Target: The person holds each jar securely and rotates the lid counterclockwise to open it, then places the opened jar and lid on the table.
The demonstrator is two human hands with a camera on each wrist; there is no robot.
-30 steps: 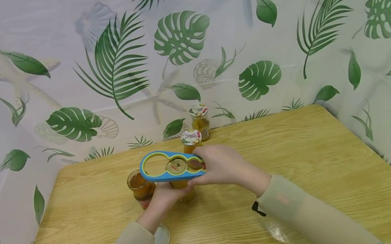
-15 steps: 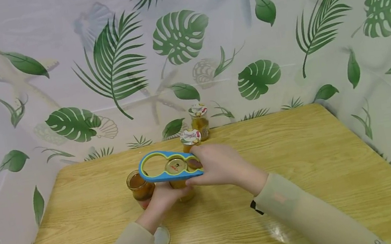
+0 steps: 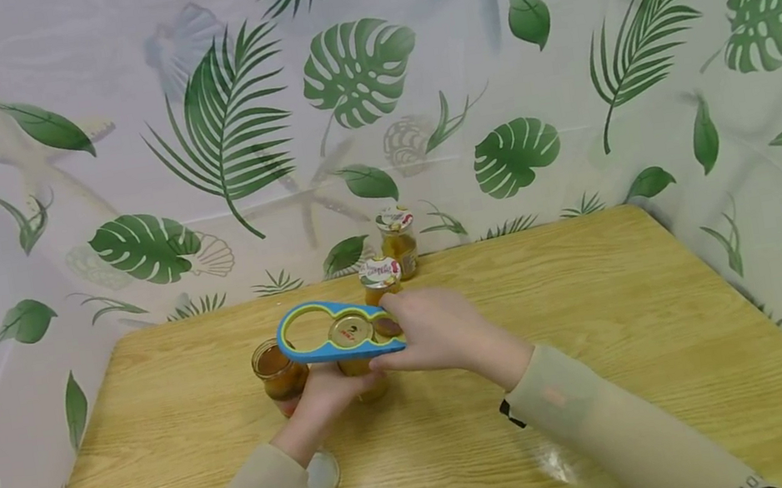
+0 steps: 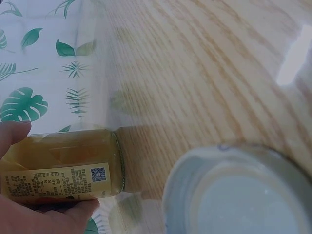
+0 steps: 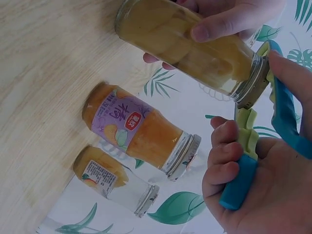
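My left hand point(image 3: 332, 388) grips a glass jar of yellow fruit point(image 4: 73, 165) round its body, low down near the table. The jar has a gold lid point(image 3: 351, 331). Fitted round that lid is a blue and yellow jar opener point(image 3: 307, 332), its middle opening encircling the lid and its largest opening sticking out to the left. My right hand point(image 3: 442, 329) holds the opener by its right end, with fingers and thumb curled round the two blue arms, as the right wrist view shows. Left of the held jar stands a lidless jar point(image 3: 280, 374) of brown-orange content.
A loose lid point(image 3: 323, 475) lies inside up near my left forearm. Behind my right hand stand two closed jars, an orange one with a purple label point(image 5: 126, 124) and a yellow one point(image 5: 109, 178) near the wall. The leaf-print backdrop point(image 3: 371, 112) rises behind the table point(image 3: 599, 314).
The opener and my right hand have shifted very slightly left. The jar stays in my left hand, and the other jars look unchanged.
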